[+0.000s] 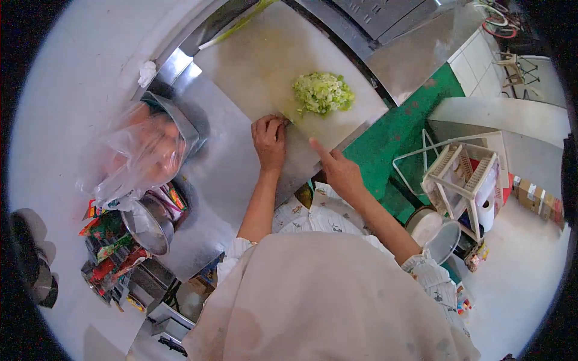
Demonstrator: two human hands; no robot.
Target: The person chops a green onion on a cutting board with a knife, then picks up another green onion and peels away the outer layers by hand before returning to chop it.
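Note:
My left hand (pixel 269 144) rests at the near side of the white cutting board (pixel 247 72), its fingers curled and pressed together; whatever is under the fingertips is hidden. My right hand (pixel 344 175) is closed on a knife (pixel 299 143), with one finger stretched out along it. The blade is hard to tell from the pale board, and the handle is mostly hidden. Beyond the hands lies a pile of chopped pale green vegetable (pixel 323 94). A long green stalk with a white end (pixel 232 31) lies along the board's far left edge.
On the steel counter (pixel 211 138) at left are a clear plastic bag with orange-pink contents (pixel 150 147), a metal bowl (pixel 146 227) and colourful packets (pixel 111 240). A white rack (pixel 460 174) and containers stand to the right, beside the green floor (pixel 394 144).

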